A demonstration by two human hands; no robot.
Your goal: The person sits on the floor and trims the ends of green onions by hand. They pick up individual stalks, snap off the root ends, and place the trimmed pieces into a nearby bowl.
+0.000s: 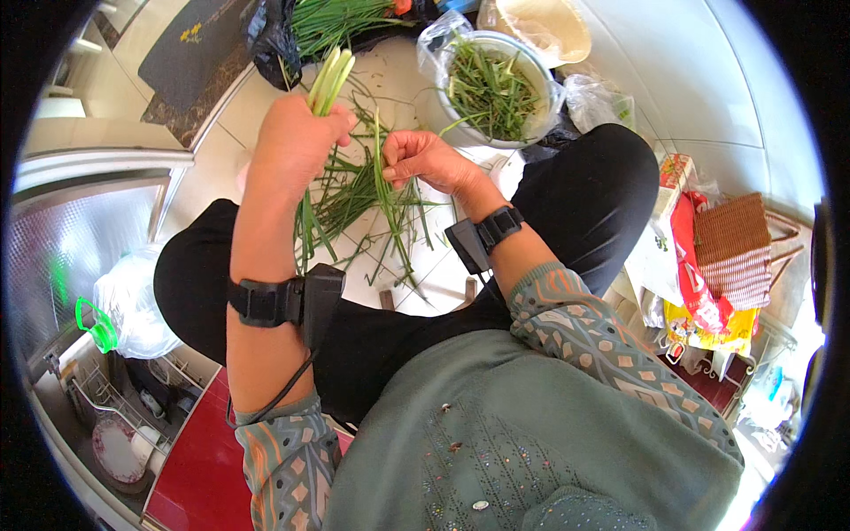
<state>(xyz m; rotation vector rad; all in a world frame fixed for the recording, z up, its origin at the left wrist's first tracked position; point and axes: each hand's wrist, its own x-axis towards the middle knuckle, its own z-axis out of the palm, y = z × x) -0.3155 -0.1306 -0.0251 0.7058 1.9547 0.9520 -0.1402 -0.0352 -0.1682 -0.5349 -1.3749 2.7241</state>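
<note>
My left hand (300,136) is closed around a small bunch of garlic chives (332,81), their pale stem ends pointing up and away from me. Between the thumb and fingers of my right hand (428,159) is a single green chive stalk (380,149), its lower part hanging toward the floor. Under both hands, a loose heap of green chive leaves (352,202) lies over the pale tiles between my knees. Part of the heap is hidden by my left hand and forearm.
A white bucket (556,99) with chive trimmings stands beyond my right hand. More chives (332,26) lie by a black plastic bag (265,46) at the far side. A large clear bottle (136,305) with a green handle is by my left knee. A woven basket (734,232) stands right.
</note>
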